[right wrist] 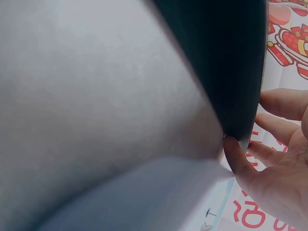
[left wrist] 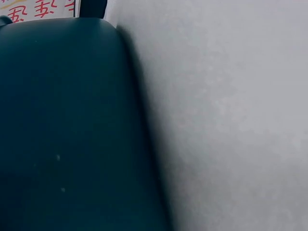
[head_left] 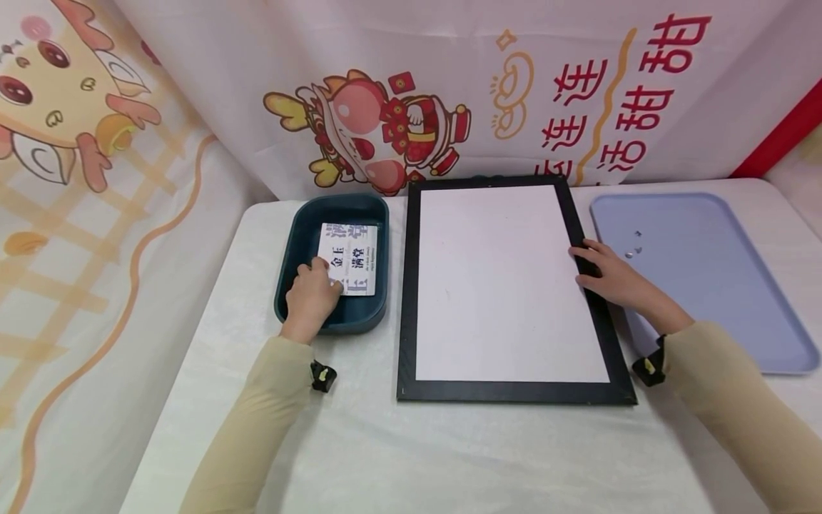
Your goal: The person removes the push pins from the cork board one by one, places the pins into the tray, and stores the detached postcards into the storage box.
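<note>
In the head view my left hand [head_left: 312,298] reaches into a deep dark teal bin [head_left: 352,325], its fingers and thumb gripping the left side of a white card [head_left: 356,258] printed with dark characters. The left wrist view is filled mostly by the bin's outer wall [left wrist: 72,120]; hand and card are out of sight there. My right hand [head_left: 610,273] holds the right edge of a black-framed white board [head_left: 501,285]. In the right wrist view, the thumb [right wrist: 238,156] and fingers [right wrist: 284,103] lie on either side of the dark frame edge.
To the right lies a pale blue tray [head_left: 719,285] with several small shiny bits [head_left: 636,250] on it. A white cloth covers the table [head_left: 514,457]. Behind the board hangs a printed cloth [head_left: 501,86], and another printed cloth [head_left: 96,250] rises at the left.
</note>
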Demonstrator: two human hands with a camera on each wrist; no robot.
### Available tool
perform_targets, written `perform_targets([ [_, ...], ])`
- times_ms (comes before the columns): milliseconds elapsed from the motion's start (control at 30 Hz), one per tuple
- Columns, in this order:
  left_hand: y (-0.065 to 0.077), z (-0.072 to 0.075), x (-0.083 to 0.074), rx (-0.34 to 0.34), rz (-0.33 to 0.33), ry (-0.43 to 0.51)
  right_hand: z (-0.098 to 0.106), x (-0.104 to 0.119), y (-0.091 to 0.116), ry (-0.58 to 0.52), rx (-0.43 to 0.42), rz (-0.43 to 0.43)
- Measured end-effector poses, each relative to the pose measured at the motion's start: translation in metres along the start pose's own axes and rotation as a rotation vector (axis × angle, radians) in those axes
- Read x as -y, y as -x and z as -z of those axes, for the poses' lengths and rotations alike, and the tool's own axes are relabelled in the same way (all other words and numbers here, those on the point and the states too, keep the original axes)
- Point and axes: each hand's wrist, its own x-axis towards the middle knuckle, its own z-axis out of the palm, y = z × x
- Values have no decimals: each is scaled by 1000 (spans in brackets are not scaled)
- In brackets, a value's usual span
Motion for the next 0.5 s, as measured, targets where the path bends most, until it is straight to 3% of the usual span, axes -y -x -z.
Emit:
perform_targets([
  [267,0,1,-2,58,13,-19,2,0,1,-1,-2,22],
  [500,0,4,-5,46,-9,-32,2,0,2,-14,-4,27],
])
